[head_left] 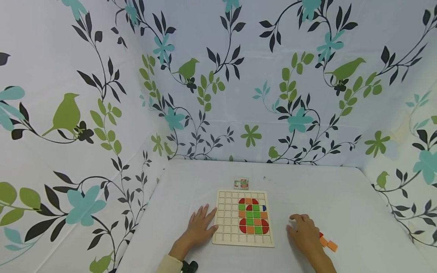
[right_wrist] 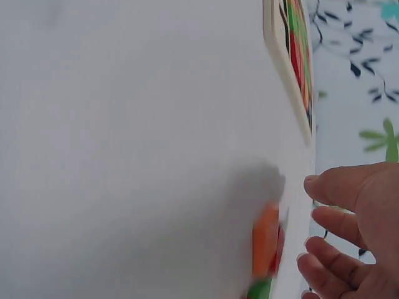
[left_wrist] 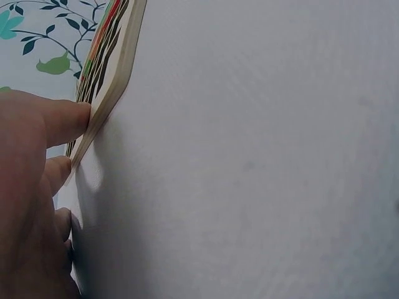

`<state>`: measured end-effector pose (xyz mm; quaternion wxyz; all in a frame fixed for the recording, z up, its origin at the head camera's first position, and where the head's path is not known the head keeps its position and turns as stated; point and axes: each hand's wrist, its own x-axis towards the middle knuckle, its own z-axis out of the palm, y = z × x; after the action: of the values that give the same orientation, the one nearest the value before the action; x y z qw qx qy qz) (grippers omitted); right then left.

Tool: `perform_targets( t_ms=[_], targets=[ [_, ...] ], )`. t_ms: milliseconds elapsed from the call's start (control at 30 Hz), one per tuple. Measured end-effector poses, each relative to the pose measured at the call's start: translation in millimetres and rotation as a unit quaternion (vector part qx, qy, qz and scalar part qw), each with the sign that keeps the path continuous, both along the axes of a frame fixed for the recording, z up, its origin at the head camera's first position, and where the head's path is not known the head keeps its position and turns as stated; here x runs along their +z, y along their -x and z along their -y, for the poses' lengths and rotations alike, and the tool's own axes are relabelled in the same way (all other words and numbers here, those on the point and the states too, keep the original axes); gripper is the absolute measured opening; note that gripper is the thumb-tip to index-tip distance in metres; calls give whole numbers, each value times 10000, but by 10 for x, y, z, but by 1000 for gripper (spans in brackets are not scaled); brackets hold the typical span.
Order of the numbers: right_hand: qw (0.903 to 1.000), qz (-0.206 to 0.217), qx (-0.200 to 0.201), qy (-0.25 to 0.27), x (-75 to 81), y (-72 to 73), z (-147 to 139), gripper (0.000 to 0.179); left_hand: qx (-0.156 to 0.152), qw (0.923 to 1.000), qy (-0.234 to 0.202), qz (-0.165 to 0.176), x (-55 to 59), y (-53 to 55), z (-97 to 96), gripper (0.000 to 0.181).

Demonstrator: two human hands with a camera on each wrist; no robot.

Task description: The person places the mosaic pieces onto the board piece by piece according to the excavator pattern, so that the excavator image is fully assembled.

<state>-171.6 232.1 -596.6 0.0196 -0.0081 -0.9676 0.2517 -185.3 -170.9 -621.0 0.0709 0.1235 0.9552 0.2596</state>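
Note:
A pale wooden grid board [head_left: 225, 239] lies on the white table, with red, orange and green tiles set in its right half. One blue-and-white tile [head_left: 264, 208] sits near the board's right edge. My left hand [head_left: 198, 228] rests at the board's left side with its fingers spread, thumb and fingertip touching the rim in the left wrist view. To the right of the board, my right hand [head_left: 305, 233] hovers with loosely bent fingers and nothing between them. Beside it lie loose orange tiles [head_left: 332, 246] and a red one; a green tile [right_wrist: 260, 288] shows in the right wrist view.
A small picture card [head_left: 241, 184] with a coloured pattern lies just beyond the board's far edge. Cloth [head_left: 218, 106] printed with birds, leaves and flowers hangs behind the table and at both sides. A dark object [head_left: 189, 266] shows by the left sleeve.

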Motion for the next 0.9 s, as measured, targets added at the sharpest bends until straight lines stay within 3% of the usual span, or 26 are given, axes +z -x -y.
perform_targets(
  t_ms=[133,233,567,800,900],
  targets=[
    [9998,-191,60,-73,-5,-46,-322,44,35,10000,21,29,-3,-2,3,67],
    [9998,-85,63,-142,-16,-28,-431,45,42,10000,21,56,-1,-6,3,67],
    [9995,315,23,76,-77,130,-394,28,-21,9999,-136,44,-13,13,-8,67],
    [9975,561,387,-171,-5,16,-399,47,-3,10000,-73,45,-16,9,-10,67],
    [9959,728,498,-194,8,-32,-389,44,13,10000,-64,51,-3,5,-5,67]
  ],
)
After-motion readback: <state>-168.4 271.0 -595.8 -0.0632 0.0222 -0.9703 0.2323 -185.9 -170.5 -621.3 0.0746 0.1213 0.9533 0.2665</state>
